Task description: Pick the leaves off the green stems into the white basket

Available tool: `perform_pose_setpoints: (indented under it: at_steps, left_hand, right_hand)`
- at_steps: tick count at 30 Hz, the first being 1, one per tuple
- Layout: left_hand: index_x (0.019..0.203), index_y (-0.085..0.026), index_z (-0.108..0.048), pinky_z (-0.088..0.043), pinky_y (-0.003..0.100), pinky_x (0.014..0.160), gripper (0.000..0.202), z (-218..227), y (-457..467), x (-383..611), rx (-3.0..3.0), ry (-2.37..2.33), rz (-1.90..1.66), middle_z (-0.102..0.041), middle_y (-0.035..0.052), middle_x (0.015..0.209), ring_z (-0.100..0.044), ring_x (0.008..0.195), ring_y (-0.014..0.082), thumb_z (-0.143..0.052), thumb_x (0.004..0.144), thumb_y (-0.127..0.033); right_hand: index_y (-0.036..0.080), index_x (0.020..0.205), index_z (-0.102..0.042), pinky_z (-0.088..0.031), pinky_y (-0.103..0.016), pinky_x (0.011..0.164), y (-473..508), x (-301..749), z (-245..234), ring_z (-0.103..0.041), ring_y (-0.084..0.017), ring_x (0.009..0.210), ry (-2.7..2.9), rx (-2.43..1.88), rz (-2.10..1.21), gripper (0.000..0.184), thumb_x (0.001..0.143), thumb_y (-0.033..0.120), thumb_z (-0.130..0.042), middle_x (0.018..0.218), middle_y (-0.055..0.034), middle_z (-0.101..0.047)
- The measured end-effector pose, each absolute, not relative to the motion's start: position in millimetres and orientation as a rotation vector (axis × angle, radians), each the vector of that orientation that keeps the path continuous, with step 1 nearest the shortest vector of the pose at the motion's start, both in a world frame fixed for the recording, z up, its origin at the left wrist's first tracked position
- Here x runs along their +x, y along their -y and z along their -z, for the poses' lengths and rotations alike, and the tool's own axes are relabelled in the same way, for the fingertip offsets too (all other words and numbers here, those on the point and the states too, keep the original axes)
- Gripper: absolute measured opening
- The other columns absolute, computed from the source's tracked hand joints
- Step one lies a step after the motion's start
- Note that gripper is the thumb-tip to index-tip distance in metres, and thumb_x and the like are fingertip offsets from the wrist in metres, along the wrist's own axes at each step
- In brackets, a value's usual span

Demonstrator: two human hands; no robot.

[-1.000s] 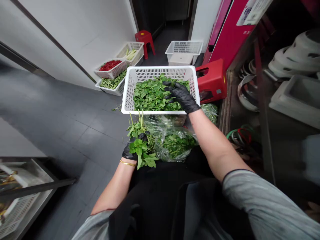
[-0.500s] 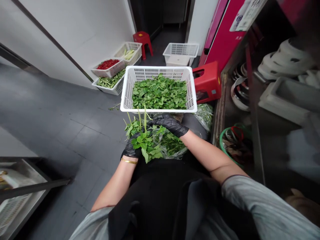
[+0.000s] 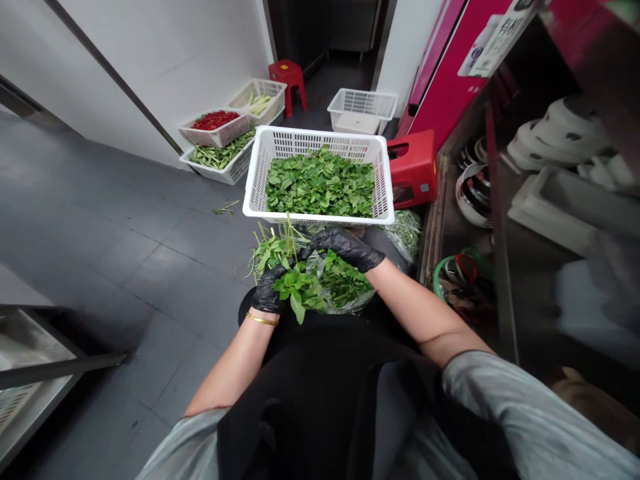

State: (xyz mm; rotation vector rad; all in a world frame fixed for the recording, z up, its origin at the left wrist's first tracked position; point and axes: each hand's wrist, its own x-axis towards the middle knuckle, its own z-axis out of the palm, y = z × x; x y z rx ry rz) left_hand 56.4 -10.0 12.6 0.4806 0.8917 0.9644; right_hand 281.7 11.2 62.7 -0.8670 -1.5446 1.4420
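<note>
My left hand (image 3: 270,288), in a black glove, is closed around a bunch of leafy greens (image 3: 296,287). Pale stems of the bunch point up and away, and leaves hang over its near side. My right hand (image 3: 345,248), also black-gloved, reaches in from the right with fingers bent together at the stems; its fingertips are partly hidden among them. Below the right hand lies a clear plastic bag (image 3: 345,297) with more greens in it. Just beyond both hands, a white basket (image 3: 320,219) holds a heap of picked green leaves (image 3: 323,183).
At the far left stand white baskets with red chillies (image 3: 216,120), green beans (image 3: 220,157) and pale green vegetables (image 3: 259,103). A red stool (image 3: 289,83) stands behind them; another red stool (image 3: 417,170) lies beside the leaf basket. Metal shelving (image 3: 503,267) borders the right.
The view has shifted slightly. My left hand and the bunch have moved a little up and to the right, closer to my right hand. The stems lean differently.
</note>
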Motion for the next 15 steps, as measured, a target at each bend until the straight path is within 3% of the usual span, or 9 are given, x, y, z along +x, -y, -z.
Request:
perform_pose_setpoints:
  at_steps: [5,9,12,15]
  left_hand:
    - [0.09,-0.018,-0.078,-0.058,0.041,0.094,0.02,-21.8,4.9,45.0,0.53,-0.945,-1.002,-0.08,0.0098,0.099,-0.071,0.105,0.0281,-0.071,0.075,-0.028]
    - [0.097,-0.018,-0.08,-0.057,0.036,0.093,0.03,-24.3,6.2,41.3,0.723,-0.956,-1.183,-0.079,0.0094,0.107,-0.071,0.106,0.0265,-0.08,0.068,-0.026]
    - [0.088,-0.02,-0.079,-0.06,0.03,0.076,0.029,-29.9,3.9,32.8,0.781,-0.988,-1.312,-0.08,0.0066,0.097,-0.073,0.089,0.0224,-0.084,0.061,-0.028]
    - [0.08,-0.019,-0.076,-0.051,0.022,0.051,0.027,-42.1,2.6,24.5,0.749,-1.001,-1.366,-0.073,0.0016,0.07,-0.063,0.058,0.0134,-0.085,0.058,-0.032]
  right_hand:
    - [0.018,0.078,-0.08,-0.052,-0.029,0.07,-12.4,308.6,-96.5,-0.064,-0.017,0.074,1.738,-0.901,-1.408,0.028,0.087,0.036,-0.061,0.086,-0.0053,-0.077]
    - [0.017,0.08,-0.081,-0.051,-0.027,0.07,-10.7,310.6,-91.0,-0.067,-0.018,0.08,1.699,-0.884,-1.374,0.028,0.088,0.033,-0.059,0.089,-0.0061,-0.078]
    - [0.016,0.081,-0.08,-0.049,-0.026,0.068,-11.3,315.0,-86.7,-0.067,-0.017,0.078,1.667,-0.884,-1.3,0.026,0.088,0.033,-0.061,0.087,-0.0066,-0.078]
    - [0.016,0.086,-0.079,-0.046,-0.025,0.066,-10.0,319.3,-92.9,-0.063,-0.015,0.071,1.696,-0.944,-1.2,0.027,0.09,0.033,-0.06,0.087,-0.0057,-0.077]
